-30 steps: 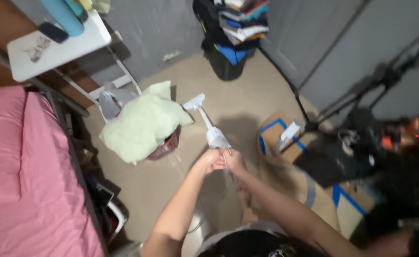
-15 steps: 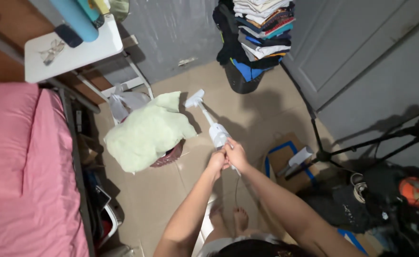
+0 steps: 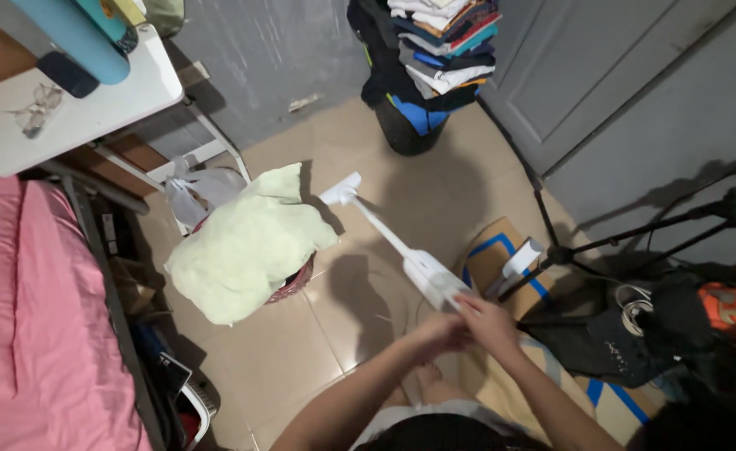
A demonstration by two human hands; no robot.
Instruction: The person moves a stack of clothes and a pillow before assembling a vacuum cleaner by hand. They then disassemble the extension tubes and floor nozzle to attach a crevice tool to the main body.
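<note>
White plastic up front: both hands wrap the stick vacuum's (image 3: 422, 269) handle end, left hand (image 3: 436, 332) clenched just beside the right hand (image 3: 487, 318), which grips the body. Its shaft slants away across the tan tiled floor (image 3: 259, 367), head near the pale green pillow (image 3: 247, 242) atop a red basket (image 3: 291, 282). Beyond, stacked folded clothes (image 3: 439, 42).

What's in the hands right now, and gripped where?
Both hands, left hand and right hand, hold a white stick vacuum at the handle end of its body. Its floor head rests on the tiled floor beside the pale green cloth.
</note>
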